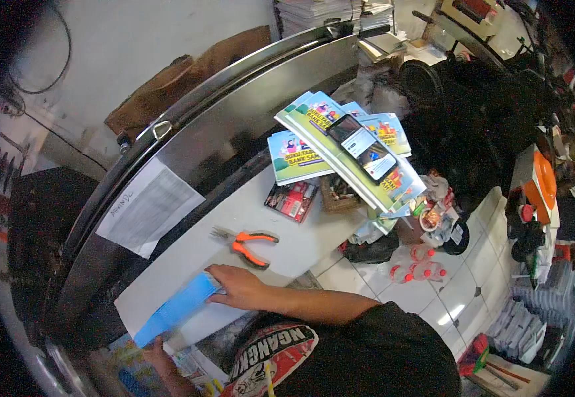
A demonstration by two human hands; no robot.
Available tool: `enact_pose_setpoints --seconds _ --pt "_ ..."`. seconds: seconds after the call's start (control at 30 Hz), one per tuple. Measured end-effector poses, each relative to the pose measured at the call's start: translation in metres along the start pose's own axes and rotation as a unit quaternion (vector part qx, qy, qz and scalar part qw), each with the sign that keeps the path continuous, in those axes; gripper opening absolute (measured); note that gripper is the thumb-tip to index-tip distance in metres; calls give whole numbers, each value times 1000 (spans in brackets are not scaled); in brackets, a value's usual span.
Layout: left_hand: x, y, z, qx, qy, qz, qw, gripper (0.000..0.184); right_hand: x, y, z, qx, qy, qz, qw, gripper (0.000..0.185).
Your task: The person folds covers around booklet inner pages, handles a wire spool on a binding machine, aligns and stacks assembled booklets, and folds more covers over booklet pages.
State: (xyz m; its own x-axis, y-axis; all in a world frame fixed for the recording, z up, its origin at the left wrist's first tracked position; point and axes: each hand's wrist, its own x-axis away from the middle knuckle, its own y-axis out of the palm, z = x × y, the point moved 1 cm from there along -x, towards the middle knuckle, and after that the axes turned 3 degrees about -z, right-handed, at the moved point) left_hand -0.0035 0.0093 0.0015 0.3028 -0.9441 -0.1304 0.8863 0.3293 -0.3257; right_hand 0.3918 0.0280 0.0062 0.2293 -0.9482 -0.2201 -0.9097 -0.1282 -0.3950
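The left hand (157, 354) is at the lower end of a blue bundle (178, 309), long and flat, over the smooth white table (314, 245); its grip I cannot tell. The right hand (236, 287) holds the upper end. Then lie orange-black pliers (246, 247), further glossy books (324, 142).

Blue piece (176, 309) (between both hands (236, 286) (159, 352))

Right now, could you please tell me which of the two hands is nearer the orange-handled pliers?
The right hand, gripping the upper end of the blue strip, below the pliers; the left hand is at the strip's lower end, farther off.
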Motion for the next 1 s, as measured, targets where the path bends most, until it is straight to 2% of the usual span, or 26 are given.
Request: enact_pose_setpoints --seconds 0.1,0.17,0.2,0.23,0.27,0.33,0.43,0.47,0.57,0.67,0.7,0.77,0.8,0.87,0.93,1.0 --pt "7 6 69 -84 -64 -51 993 72 11 -17 -22 -38 87 -27 995 64" --pt "8 17 79 -137 -106 -84 981 63 16 -28 -28 -56 130 -76 987 65" --pt "1 13 77 -105 -122 -130 978 64 19 -24 -25 -62 136 -77 986 65" --pt "1 21 77 -107 -126 -133 977 64 18 -20 -16 -51 160 -70 983 66" --pt "0 31 78 -132 -183 -152 962 64 16 -17 -9 -40 182 -62 981 67" --pt "-1 39 68 -155 -239 -168 944 64 14 -12 -1 -40 181 -65 980 67" --pt "-20 21 23 -223 -229 -190 928 61 15 -13 1 -46 183 -62 980 68" --pt "-26 5 1 -186 -183 -230 937 60 16 -14 0 -52 178 -63 981 68" --pt "-36 -22 -35 -146 -137 -264 944 61 14 -15 1 -43 187 -68 979 68" --pt "-33 -13 -14 -249 -92 -281 922 62 16 -17 -1 -55 182 -67 979 68" --pt "-23 15 19 -240 -165 -221 931 61 15 -20 -1 -52 182 -66 980 68" --pt "-19 33 39 -229 -237 -160 930 61 14 -21 -1 -63 193 -77 976 67" --pt "-19 34 40 -208 -262 -162 928 60 14 -20 0 -63 194 -78 976 67" --pt "-15 35 43 -186 -291 -162 924 60 15 -16 3 -54 178 -64 980 66" --pt "-13 42 49 -77 -261 -217 937 58 15 -14 3 -58 179 -63 980 66" --pt "-29 9 -3 -76 -259 -203 941 59 13 -18 2 -60 179 -60 980 65"
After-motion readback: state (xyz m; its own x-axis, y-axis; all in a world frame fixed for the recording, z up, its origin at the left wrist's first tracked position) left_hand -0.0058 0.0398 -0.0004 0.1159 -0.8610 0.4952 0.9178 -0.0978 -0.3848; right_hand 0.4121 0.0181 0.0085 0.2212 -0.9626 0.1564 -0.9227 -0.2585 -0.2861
